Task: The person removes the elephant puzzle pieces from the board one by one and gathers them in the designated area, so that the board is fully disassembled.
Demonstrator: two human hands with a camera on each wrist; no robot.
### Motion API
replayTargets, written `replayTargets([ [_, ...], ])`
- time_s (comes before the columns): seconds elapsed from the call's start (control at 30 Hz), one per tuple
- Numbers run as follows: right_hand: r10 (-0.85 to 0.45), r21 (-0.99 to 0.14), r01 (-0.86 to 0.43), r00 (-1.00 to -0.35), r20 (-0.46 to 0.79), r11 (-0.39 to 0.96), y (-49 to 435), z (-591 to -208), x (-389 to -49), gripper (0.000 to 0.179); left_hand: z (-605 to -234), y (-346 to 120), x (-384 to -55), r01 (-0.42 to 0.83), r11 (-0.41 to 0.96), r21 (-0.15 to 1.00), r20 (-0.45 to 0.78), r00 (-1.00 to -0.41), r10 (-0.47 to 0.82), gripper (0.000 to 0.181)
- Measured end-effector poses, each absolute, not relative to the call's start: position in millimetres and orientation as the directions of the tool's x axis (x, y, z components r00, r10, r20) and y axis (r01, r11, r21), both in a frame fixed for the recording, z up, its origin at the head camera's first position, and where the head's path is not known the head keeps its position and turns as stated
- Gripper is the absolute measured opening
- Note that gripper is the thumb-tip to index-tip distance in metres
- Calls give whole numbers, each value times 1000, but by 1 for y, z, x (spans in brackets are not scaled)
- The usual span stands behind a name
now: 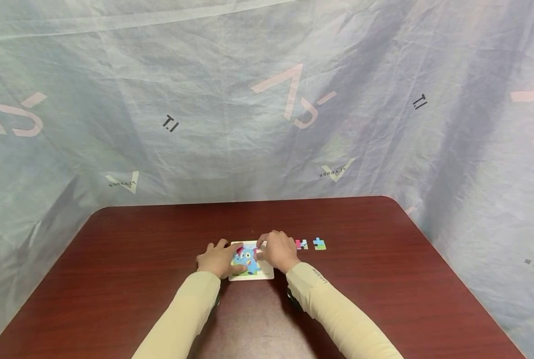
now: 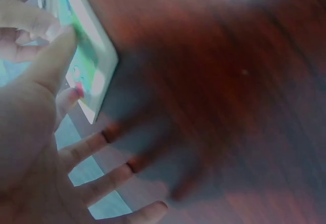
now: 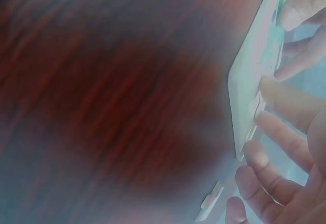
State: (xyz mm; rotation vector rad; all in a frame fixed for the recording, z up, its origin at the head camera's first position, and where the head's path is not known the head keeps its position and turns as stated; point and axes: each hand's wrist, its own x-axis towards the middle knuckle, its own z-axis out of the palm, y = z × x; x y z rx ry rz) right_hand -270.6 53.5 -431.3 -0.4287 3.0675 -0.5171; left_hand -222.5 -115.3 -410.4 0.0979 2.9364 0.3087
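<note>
A white-framed jigsaw puzzle [image 1: 251, 278] with a blue cartoon animal lies flat between my hands. My left hand [image 1: 216, 260] rests at its left side, thumb and index finger on the picture. Its other fingers [image 2: 107, 183] spread out straight past the frame. My right hand [image 1: 281, 251] bends over the right part of the tray. There the thumb and index finger [image 3: 277, 127] bracket a small puzzle piece [image 3: 257, 105], mostly hidden by the fingers. Below it in the head view, the tray's right strip shows bare white.
Two loose puzzle pieces, a pink-and-white one [image 1: 302, 244] and a blue-green one [image 1: 319, 244], lie right of my right hand. The red-brown table [image 1: 136, 269] extends to a printed grey cloth [image 1: 222, 99] hung behind and at both sides.
</note>
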Motion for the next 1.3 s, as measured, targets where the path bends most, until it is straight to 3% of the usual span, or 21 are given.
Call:
replayTargets([
  [0.33,-268,-320,-266,-963,38,909,53,-430,-269,23,-412,-114,-221,42,982,185,-184,-980,77,68],
  [1.3,-279,-348,-275,-960,42,896,54,-433,-269,25,-408,-123,-221,101,955,278,-137,-980,143,75],
])
